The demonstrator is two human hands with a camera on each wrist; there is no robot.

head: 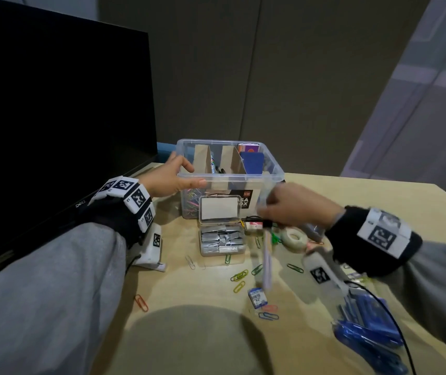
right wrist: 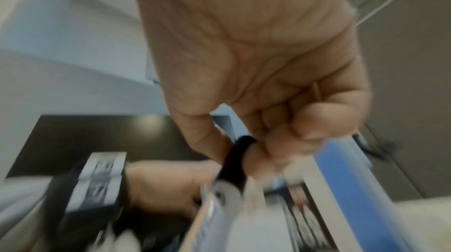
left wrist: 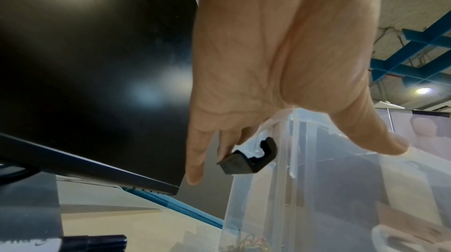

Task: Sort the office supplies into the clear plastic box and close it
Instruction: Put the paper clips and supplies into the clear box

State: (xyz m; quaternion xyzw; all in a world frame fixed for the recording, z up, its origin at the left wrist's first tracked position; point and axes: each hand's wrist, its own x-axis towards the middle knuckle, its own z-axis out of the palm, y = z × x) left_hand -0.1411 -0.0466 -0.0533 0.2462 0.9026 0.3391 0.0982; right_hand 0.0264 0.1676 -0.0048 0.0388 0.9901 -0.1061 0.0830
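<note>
Clear plastic box: the clear plastic box (head: 257, 169) stands open at the far middle of the worktop (head: 202, 288), just right of the dark monitor (head: 54, 117). Brown card dividers (head: 234, 161) split it into compartments; colored clips lie in the leftmost one, pens in the next, a blue pad in the right one.

Left hand: the left hand (head: 166, 177) grips the box's near-left corner, thumb along the near rim, fingers over the left wall. From the wrist view, the fingers (left wrist: 195, 157) hang beside the black latch (left wrist: 249, 161) on that wall.

Right hand: the right hand (head: 294, 205) hovers above the worktop just in front of the box's right end. Its grip is pinched on a black-tipped item (right wrist: 235, 161) with a pale card-like piece hanging below it; blur hides what it is.

Staple case: a small clear case (head: 221, 239) with its lid up sits against the box's near wall, full of grey staple bars.

Loose supplies: a tape roll (head: 293, 238) lies under the right hand; colored paper clips (head: 239, 276) are scattered across the middle; a small eraser (head: 257, 299) lies nearer.

Near right: blue plastic items (head: 370, 331) lie at the near right edge.
</note>
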